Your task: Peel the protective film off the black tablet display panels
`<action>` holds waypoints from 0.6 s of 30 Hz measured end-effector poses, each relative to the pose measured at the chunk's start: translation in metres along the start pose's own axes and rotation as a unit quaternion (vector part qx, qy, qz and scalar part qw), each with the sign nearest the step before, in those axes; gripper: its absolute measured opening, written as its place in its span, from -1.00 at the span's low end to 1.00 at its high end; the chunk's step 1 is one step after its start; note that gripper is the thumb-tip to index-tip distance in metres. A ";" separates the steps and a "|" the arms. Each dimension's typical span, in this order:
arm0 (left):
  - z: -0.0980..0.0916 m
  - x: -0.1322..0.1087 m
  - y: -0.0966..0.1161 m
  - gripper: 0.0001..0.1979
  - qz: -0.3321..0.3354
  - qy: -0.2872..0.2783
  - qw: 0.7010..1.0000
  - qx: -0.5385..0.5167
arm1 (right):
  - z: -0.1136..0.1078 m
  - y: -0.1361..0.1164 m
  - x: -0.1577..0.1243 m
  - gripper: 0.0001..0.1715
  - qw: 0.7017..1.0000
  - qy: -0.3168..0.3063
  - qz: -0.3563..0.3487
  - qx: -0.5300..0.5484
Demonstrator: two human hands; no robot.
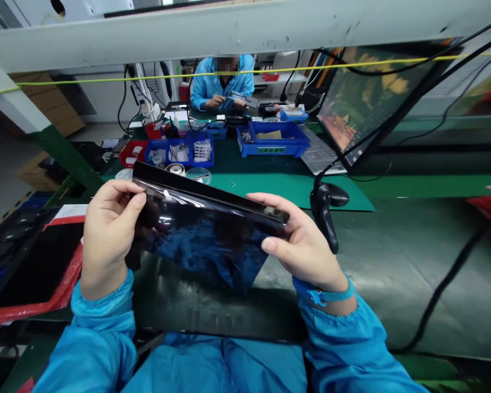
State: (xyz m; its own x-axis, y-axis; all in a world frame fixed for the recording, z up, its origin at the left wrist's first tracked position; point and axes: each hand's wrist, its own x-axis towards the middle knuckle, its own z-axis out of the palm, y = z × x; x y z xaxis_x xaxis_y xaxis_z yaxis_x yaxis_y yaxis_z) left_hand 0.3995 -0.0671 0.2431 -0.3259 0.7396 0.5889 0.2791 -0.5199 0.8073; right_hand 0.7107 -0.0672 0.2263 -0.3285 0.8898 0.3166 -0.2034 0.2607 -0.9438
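Note:
A glossy black panel [204,234] is held up above the bench, tilted, with reflections on its face and a dark strip along its upper edge. My left hand [112,232] pinches its upper left corner between thumb and fingers. At the panel's right end, my right hand [300,240] grips the edge, thumb on the near face and fingers behind. A blue band circles my right wrist. Just right of that hand, a black handheld scanner [325,210] lies on the green mat [265,185].
Blue bins [272,146] and a red bin [131,154] with small parts stand beyond the panel. A monitor [364,98] leans at the right. A black panel in red wrap [45,262] lies left. Across the bench sits a person [245,82] in blue.

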 end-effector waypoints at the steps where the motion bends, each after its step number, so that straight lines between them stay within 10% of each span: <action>1: 0.000 -0.001 0.000 -0.89 0.001 0.000 1.000 0.004 | 0.001 0.000 0.000 -0.28 1.000 0.018 -0.001 -0.011; 7: -0.002 -0.015 0.017 -0.91 0.037 -0.041 0.998 0.017 | 0.000 0.009 0.004 -0.58 0.991 0.125 0.002 -0.038; 18: -0.008 -0.010 0.023 -0.81 0.213 -0.060 0.974 -0.042 | -0.002 0.006 0.005 -0.61 0.994 0.110 0.006 0.003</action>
State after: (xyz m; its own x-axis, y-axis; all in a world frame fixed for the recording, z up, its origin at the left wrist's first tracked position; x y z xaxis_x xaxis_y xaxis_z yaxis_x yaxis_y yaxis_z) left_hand 0.4020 -0.0902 0.2564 -0.0873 0.4904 0.8671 0.2903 -0.8201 0.4931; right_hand 0.7098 -0.0602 0.2221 -0.1219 0.9533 0.2763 -0.2055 0.2481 -0.9467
